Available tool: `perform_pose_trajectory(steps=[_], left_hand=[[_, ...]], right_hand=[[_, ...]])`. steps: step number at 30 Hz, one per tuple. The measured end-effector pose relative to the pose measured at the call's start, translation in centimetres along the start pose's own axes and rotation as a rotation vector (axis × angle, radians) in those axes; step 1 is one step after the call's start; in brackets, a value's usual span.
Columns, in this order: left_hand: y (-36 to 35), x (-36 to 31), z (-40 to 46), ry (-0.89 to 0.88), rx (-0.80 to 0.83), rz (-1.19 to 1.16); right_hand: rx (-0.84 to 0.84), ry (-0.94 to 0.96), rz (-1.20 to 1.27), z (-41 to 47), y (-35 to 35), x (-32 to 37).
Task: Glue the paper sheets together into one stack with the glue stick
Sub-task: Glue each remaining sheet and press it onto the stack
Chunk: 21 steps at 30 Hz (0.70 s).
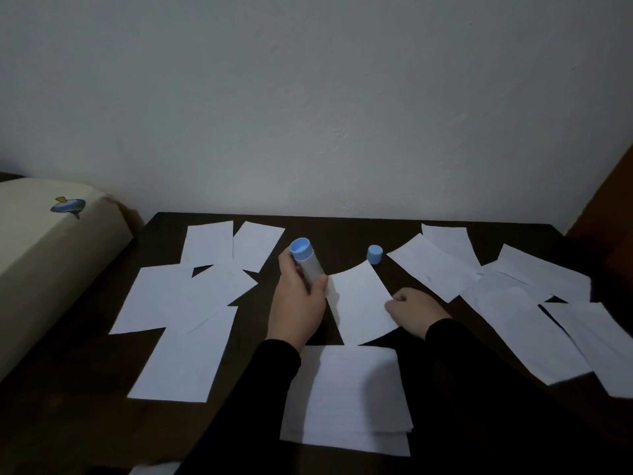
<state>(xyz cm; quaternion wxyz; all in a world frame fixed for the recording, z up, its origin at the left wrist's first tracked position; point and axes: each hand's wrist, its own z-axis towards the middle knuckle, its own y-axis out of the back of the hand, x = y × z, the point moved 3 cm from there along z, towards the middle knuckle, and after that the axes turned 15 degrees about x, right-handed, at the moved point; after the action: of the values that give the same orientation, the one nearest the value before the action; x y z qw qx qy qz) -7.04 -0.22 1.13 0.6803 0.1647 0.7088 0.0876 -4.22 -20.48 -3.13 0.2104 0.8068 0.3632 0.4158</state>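
Head view: the left hand [297, 305] grips a grey-barrelled glue stick with a blue base [306, 264], fingers curled round it, blue end pointing up and away. The right hand [416, 311] pinches the right edge of a white paper sheet [361, 303] lying between both hands on the dark wooden table [342, 234]. A stack of white sheets [349, 399] lies nearer the person. The blue cap [374, 254] stands apart beyond the sheet, and loose white sheets [185, 303] lie scattered to both sides.

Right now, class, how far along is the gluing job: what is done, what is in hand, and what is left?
Done: a small stack of sheets lies nearest the person, and the blue cap is off. In hand: the left hand grips the glue stick while the right hand holds one sheet. Left: loose sheets to the left and right are still unstacked.
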Motion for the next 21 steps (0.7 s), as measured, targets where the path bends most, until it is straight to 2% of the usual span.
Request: perform_pose_trajectory(steps=[10, 16, 21], left_hand=[[-3.0, 0.4, 0.2, -0.001, 0.121, -0.075], [-4.6, 0.9, 0.0, -0.029, 0.19, 0.072], [-5.4, 1.0, -0.2, -0.039, 0.227, 0.203]], right_hand=[[-0.014, 0.01, 0.142, 0.0, -0.1, -1.2], [-0.028, 0.021, -0.021, -0.1, -1.1, -1.0], [-0.149, 0.099, -0.11, -0.7, -0.8, -1.0]])
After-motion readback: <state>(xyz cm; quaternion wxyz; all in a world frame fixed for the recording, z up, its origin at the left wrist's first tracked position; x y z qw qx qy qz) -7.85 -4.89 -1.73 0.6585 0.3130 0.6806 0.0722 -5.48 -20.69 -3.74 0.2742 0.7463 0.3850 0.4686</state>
